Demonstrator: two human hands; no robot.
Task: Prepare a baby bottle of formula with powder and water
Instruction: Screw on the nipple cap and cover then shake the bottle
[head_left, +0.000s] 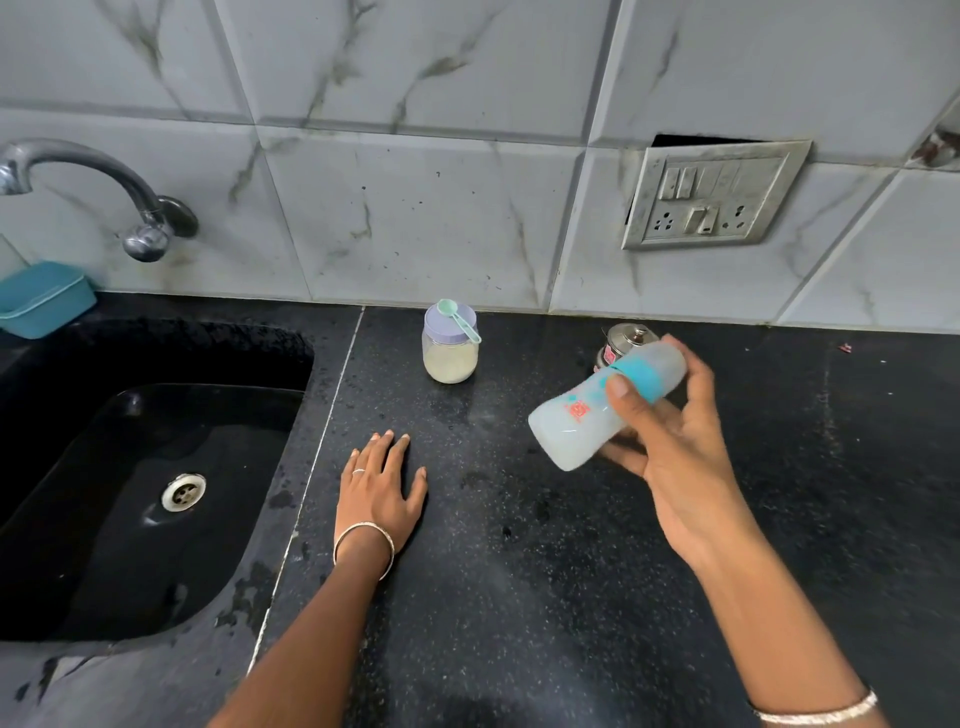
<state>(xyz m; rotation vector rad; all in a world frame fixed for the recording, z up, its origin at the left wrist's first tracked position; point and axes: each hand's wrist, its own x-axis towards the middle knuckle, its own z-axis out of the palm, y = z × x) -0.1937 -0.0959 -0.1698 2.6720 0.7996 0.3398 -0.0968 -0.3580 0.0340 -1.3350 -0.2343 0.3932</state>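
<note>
White liquid (563, 444) in bottle (584, 415), powder (450, 368) in jar (450, 344)

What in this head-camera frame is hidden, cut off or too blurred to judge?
1. Baby bottle, head view: motion blur in the right hand; markings and fill level unreadable.
2. Steel container, head view: mostly hidden behind the bottle.
3. Blue tub and tap spout, head view: cut off by the left edge.
</note>
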